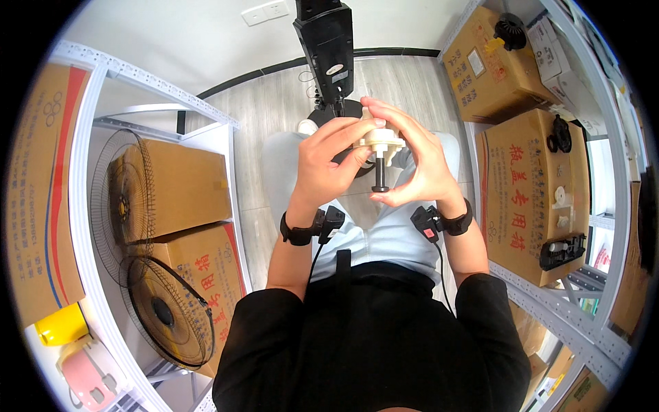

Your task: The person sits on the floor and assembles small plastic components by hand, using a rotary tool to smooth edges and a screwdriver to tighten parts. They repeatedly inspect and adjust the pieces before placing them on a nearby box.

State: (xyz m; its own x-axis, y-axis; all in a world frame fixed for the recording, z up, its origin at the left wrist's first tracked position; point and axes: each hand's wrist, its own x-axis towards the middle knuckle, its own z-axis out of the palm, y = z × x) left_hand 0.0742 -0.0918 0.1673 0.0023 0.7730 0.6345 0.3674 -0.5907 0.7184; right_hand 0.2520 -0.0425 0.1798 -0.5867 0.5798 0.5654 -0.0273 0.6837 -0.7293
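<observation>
In front of my lap, both hands are around a cream plastic housing (382, 140) with a short flange. A black knob rod (379, 170) with a flared end hangs straight down from its pale stem. My left hand (328, 163) grips the housing from the left, thumb below and fingers over its upper side. From the right, my right hand (427, 159) curves around it, fingertips at the top and thumb beside the rod's flared end. The fingers cover part of the housing. Beyond the hands stands a black fan column (327, 51).
At left, a shelf frame (165, 89) holds cartons (189, 185), with wire fan grilles (165, 312) before them. Right-hand shelves bear cartons (504, 185), with a black plastic tray (563, 253) and small black parts (560, 134) on top. Cables run from both wrist straps.
</observation>
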